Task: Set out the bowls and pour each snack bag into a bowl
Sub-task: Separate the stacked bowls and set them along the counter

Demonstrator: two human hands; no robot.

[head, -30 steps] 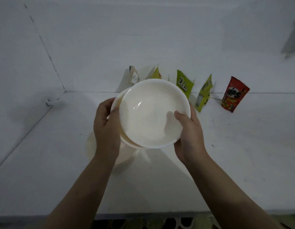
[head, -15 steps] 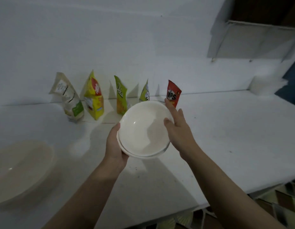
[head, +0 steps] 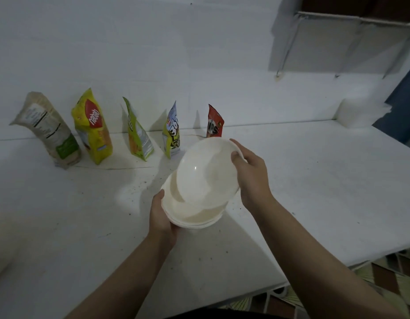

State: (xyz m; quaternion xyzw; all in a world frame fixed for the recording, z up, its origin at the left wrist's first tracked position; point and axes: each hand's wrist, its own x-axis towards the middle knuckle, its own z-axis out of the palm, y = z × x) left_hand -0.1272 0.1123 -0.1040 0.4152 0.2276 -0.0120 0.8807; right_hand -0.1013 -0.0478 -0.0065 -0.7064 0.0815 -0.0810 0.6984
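Lifted since half a second ago, the top bowl now tilts up out of the bowl stack, its far rim raised toward 1 o'clock, where earlier it sat nested. Right hand pinches the top bowl's rim at 3 o'clock, thumb inside; left hand cups the stack from beneath at 8 o'clock, fingers curled under it, above the white counter. Five snack bags stand along the wall from 10 to 12 o'clock: beige bag, yellow bag, green bag, blue-topped bag, red bag.
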